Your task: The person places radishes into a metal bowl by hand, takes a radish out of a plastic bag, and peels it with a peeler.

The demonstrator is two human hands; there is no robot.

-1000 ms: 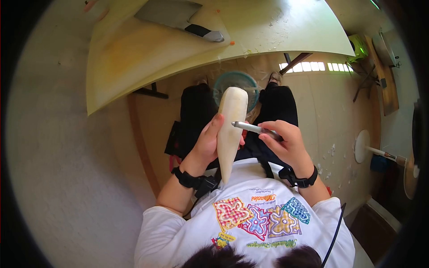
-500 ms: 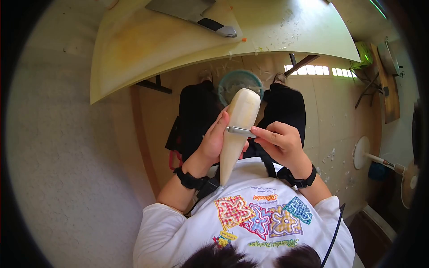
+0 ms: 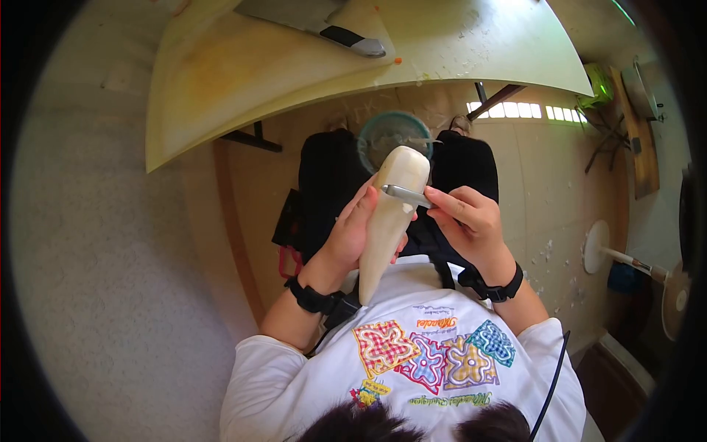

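A long white radish (image 3: 390, 232) lies along my lap, its thick end toward the table and its pointed tip against my shirt. My left hand (image 3: 357, 228) is wrapped round its left side, with fingertips showing on the right side. Pinched in the fingers of my right hand (image 3: 469, 217) is a metal peeler (image 3: 405, 195), its blade lying across the radish near the thick end. A small pale bit sits on the surface just below the blade. Beyond the radish, a teal basin (image 3: 362, 140) holding pale peelings stands on the floor between my feet.
On the table (image 3: 294, 103) lie a cleaver (image 3: 353, 40) with a dark handle, a cutting board (image 3: 213, 74) and scattered shreds. White scraps (image 3: 543, 254) dot the floor at right, near a fan (image 3: 626, 265). A wooden folding piece (image 3: 643, 140) leans farther right.
The peeler has moved up the radish toward its thick end, and my right hand went with it. A strip of peel now shows over the basin. My left hand keeps its hold.
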